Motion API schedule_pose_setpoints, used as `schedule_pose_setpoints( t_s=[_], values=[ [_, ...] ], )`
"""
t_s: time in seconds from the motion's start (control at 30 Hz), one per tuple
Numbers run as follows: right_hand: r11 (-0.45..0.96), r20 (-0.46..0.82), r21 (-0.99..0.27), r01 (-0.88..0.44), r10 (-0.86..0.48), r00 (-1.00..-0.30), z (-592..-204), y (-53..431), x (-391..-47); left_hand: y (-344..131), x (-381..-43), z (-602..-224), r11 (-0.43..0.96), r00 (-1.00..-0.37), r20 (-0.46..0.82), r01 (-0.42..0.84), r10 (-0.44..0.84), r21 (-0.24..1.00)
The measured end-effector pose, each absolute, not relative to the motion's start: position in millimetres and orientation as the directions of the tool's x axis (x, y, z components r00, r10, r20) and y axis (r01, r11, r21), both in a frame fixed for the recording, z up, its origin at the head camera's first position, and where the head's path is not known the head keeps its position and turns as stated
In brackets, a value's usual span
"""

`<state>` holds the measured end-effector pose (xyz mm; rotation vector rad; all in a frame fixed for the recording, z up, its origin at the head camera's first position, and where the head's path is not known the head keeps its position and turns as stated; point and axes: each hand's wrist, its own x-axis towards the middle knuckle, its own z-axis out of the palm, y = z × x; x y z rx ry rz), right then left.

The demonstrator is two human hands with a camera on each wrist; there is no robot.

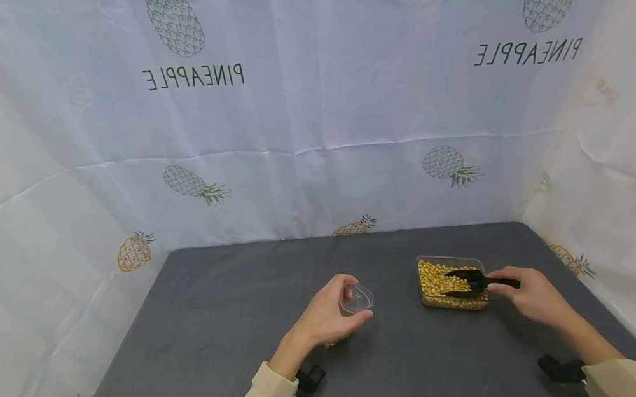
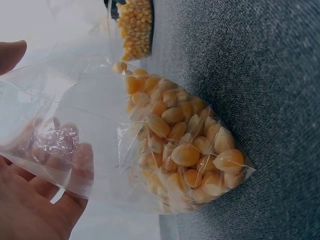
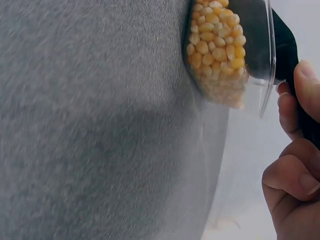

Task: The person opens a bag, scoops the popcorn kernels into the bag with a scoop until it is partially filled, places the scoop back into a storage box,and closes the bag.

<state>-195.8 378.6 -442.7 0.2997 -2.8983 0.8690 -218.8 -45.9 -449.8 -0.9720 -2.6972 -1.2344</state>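
My left hand (image 1: 322, 318) holds a clear plastic bag (image 2: 107, 105) by its top, thumb on one side and fingers on the other, with the mouth spread. Corn kernels (image 2: 185, 155) fill the bag's lower part, which rests on the table in the left wrist view. Over to the right, my right hand (image 1: 537, 302) grips the handle of a black scoop (image 1: 477, 281). The scoop's blade lies among yellow corn kernels (image 1: 435, 277) inside a clear rectangular container (image 3: 257, 95). Seen from the right wrist, the thumb and fingers wrap the handle beside the container's rim.
A dark grey cloth-covered table (image 1: 219, 310) lies under everything. White curtains (image 1: 308, 97) printed with pineapples hang behind and along both sides. The container stands to the right of the bag, with table surface between them.
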Motion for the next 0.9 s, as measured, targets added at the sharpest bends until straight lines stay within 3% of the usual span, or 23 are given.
schedule_pose_setpoints(
  t_s=[0.9],
  values=[
    [0.751,0.155,-0.635,-0.182,-0.108,-0.982,-447.7,378.1,-191.5,-44.6,-218.6,-452.2,0.496,-0.803,0.274,0.554,0.529,0.669]
  ],
)
